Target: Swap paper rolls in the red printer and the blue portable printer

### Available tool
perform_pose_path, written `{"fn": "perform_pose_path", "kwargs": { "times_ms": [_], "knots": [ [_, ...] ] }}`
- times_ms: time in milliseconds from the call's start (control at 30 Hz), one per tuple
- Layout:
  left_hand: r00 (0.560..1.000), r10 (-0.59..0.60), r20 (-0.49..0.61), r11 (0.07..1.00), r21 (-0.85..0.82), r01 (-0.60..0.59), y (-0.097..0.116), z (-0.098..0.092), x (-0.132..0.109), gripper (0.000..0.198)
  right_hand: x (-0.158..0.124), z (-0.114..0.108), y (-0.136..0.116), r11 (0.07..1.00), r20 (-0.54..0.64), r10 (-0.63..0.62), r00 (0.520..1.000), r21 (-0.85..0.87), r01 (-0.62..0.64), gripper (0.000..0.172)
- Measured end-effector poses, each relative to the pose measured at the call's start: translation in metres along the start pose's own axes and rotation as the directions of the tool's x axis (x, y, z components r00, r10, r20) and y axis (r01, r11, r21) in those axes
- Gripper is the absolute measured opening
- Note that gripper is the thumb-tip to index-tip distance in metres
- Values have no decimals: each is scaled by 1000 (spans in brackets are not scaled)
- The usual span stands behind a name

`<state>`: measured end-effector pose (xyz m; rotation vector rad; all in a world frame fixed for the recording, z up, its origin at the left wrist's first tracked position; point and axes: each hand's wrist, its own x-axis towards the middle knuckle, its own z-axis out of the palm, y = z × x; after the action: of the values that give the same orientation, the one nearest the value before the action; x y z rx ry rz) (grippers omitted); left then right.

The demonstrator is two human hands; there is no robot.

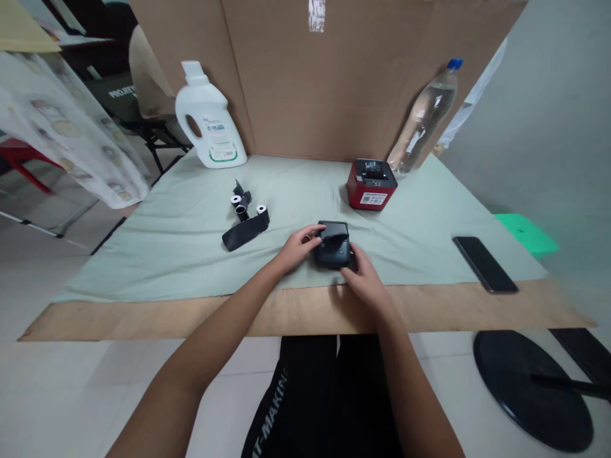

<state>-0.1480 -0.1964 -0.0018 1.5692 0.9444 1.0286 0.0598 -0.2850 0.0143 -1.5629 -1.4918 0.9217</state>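
A small black boxy device (333, 254) rests on the pale green cloth near the table's front edge, its dark lid or flap partly raised. My left hand (300, 247) grips its left side, fingers at the flap. On the right side and lower corner, my right hand (363, 272) holds the device between thumb and fingers. Behind it to the right stands a red and black box-shaped device (371, 186) with a white label. To the left lie a black curved strip (245, 231) and black rolls (242, 212) with white ends.
A white jug (210, 121) stands at the back left, and a clear bottle with a blue cap (427, 117) leans at the back right. Cardboard (329, 83) rises behind the table. A black phone (484, 263) lies at the right, near the bare wooden edge (181, 320).
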Motion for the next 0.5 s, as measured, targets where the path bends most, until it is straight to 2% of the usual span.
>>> {"fn": "perform_pose_path", "kwargs": {
  "times_ms": [67, 133, 200, 300, 400, 500],
  "knots": [
    [999, 6, -32, 1000, -13, -7, -1, 0, 0, 43, -7, 17, -12, 983, -75, -9, 997, -182, -5, 88],
    [999, 1, -50, 1000, -29, -3, -3, 0, 0, 44, -9, 38, -28, 945, -190, 68, 979, -302, -125, 95],
    [998, -13, -55, 999, -38, 11, -3, 0, 0, 43, -6, 58, -43, 903, -323, 115, 939, -361, -234, 101],
    [998, -17, -59, 999, -50, 14, -4, -1, 0, 44, 2, 77, -55, 876, -460, 123, 879, -366, -314, 97],
    [998, -16, -54, 996, -84, 11, -5, -1, -1, 55, 8, 73, -51, 889, -496, 122, 860, -331, -317, 87],
    [999, -29, -39, 998, -64, 26, -8, 0, -1, 65, 14, 40, -35, 930, -503, 61, 862, -285, -232, 84]
  ]
}}
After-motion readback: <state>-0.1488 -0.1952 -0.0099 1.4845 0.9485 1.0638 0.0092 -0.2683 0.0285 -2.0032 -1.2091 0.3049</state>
